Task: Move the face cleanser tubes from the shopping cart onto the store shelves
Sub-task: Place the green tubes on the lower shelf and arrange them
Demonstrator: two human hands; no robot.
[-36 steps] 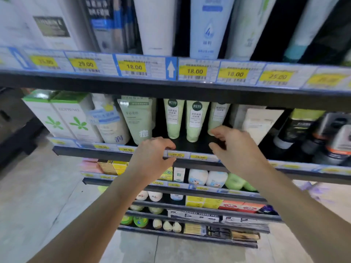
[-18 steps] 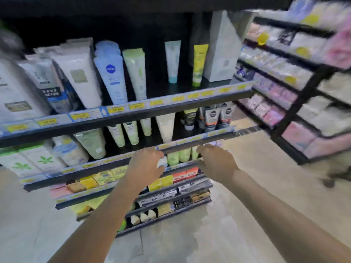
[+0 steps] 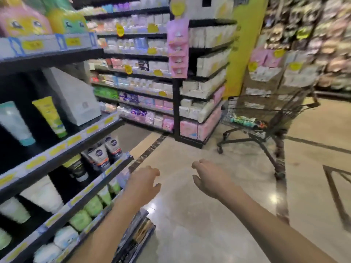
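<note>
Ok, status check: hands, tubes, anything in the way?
Hands: left hand open, empty; right hand open, empty. Blurred face cleanser tubes in the shopping cart, ahead right. Only bare floor between hands and cart.

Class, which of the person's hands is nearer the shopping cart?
Right. The right hand hangs below-left of the cart, apart from it; the left hand is farther left, by the shelves.

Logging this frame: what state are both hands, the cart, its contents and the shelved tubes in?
left hand: empty, fingers loosely curled, beside the shelf edge.
right hand: empty, fingers loosely curled, over the floor.
shopping cart: standing on the floor ahead, neither hand touching it.
tubes in the cart: lying in the basket; too blurred to count.
yellow tube: standing cap down on an upper shelf.
</note>
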